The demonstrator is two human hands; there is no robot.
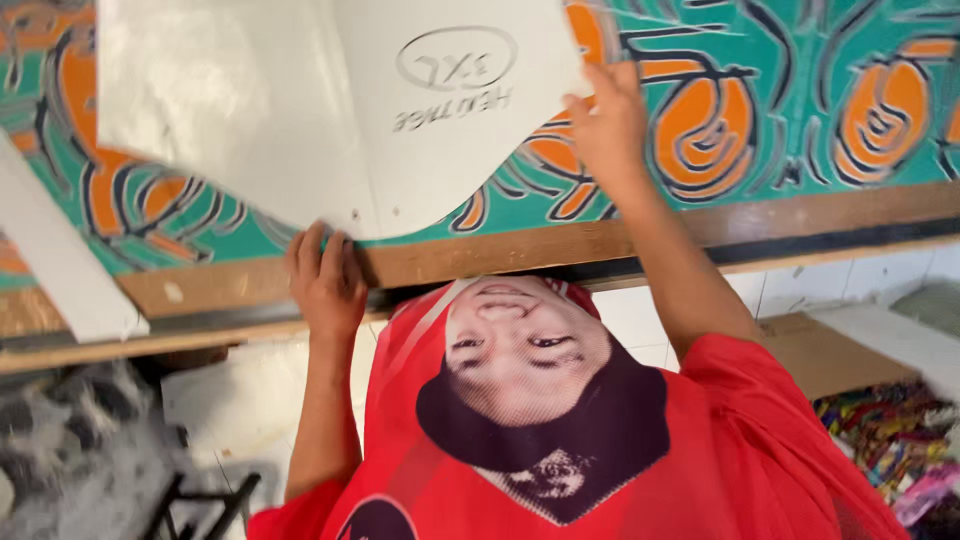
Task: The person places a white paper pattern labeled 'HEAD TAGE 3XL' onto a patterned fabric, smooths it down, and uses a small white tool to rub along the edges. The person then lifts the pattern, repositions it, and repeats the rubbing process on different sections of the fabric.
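Where hands [325, 275] hold white card [330, 110], teal-orange patterned cloth [800, 110], wooden table edge [800, 215], tiled floor [880, 275].

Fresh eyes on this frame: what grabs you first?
The large white card template with a curved lower edge, held over the teal fabric with orange swirls at top. The left hand grips its bottom edge at the wooden table edge; the right hand holds its right side. Below, a red printed shirt fills the lower frame.
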